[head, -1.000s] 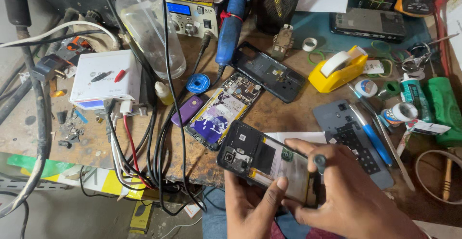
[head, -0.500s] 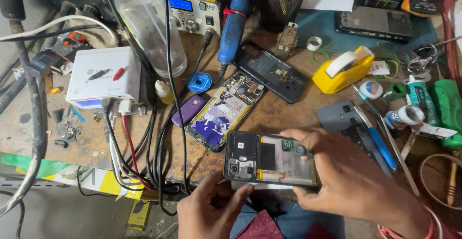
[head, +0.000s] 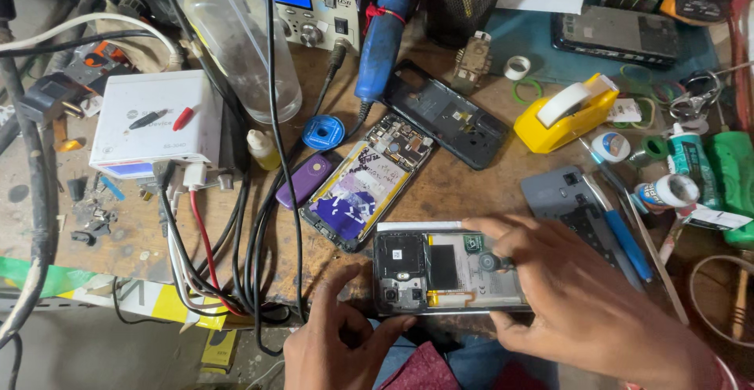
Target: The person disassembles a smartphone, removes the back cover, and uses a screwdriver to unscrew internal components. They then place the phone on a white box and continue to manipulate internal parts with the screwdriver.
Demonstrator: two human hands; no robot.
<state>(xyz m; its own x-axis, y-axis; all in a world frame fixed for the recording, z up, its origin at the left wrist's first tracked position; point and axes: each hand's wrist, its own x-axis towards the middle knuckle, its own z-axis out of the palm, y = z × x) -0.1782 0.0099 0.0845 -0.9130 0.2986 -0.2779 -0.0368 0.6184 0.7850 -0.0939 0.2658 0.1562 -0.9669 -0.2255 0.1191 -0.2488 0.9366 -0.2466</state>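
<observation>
Left hand, near edge at 6 o'clock: thumb raised to the lower left corner of the opened phone, other fingers loosely curled below, not wrapped round it.
Right hand, at 4 to 5 o'clock: fingers spread over the right end of the opened phone, fingertips pressing its top edge and thumb under its lower edge — held, not clenched.
Opened phone: back cover off, camera block at left, lying flat at the front edge of the tabletop, long side running 9 to 3 o'clock.
Second phone body, just beyond at 11 o'clock: tilted, purple and white patches on its face.
Small purple piece touching its left side; blue round spool behind that.
Grey cover plate and blue pen, at 2 o'clock, beside the right hand.
Black phone frame, at 12 o'clock, lying diagonally.
Yellow tape dispenser, at 1 o'clock.
White box, at 10 o'clock, cables trailing from it toward the front edge.
Clear bottle, farther at 11 o'clock — blue-handled tool to its right.
</observation>
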